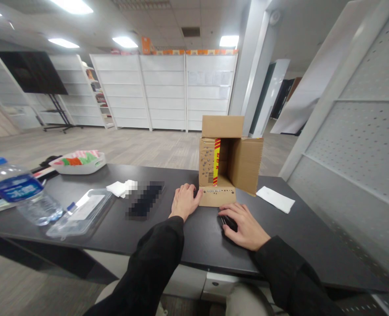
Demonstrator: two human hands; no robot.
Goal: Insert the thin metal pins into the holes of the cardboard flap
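A brown cardboard box stands on the desk with its front open, its flaps spread and a yellow-red tape strip on it. Small holes and dots mark its lower flap. Beside that flap's left edge, my left hand rests palm down with curled fingers, the thumb by the cardboard. Something dark shows between thumb and fingers; I cannot make it out. In front of the flap, to the right, my right hand is curved around a black rounded object that looks like a computer mouse. The fingers partly cover it.
Left on the dark desk are a water bottle, a clear plastic case, a blurred-out dark flat item, white tissue and a white basket. Folded white paper lies right, near a perforated panel.
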